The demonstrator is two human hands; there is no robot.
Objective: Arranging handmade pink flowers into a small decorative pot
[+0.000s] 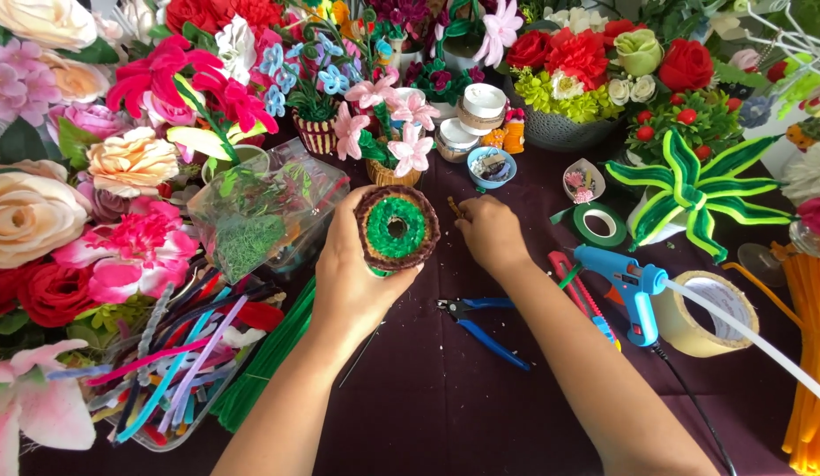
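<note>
Left hand point(352, 273) fingers wrap a fuzzy pipe-cleaner pot point(397, 227), brown rim, green centre, body hidden. Right hand point(491, 234), at 3 o'clock, fingers pinch a small brown bit point(454, 208), barely discernible, above dark worktop point(445, 397).

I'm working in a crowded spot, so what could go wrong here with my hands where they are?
The glue gun stands close to the right hand's forearm; a bump might tip it or burn skin. The pliers lie between the arms, so a lowered wrist may catch them. The left hand holds the pot tilted, so it might slip.
</note>
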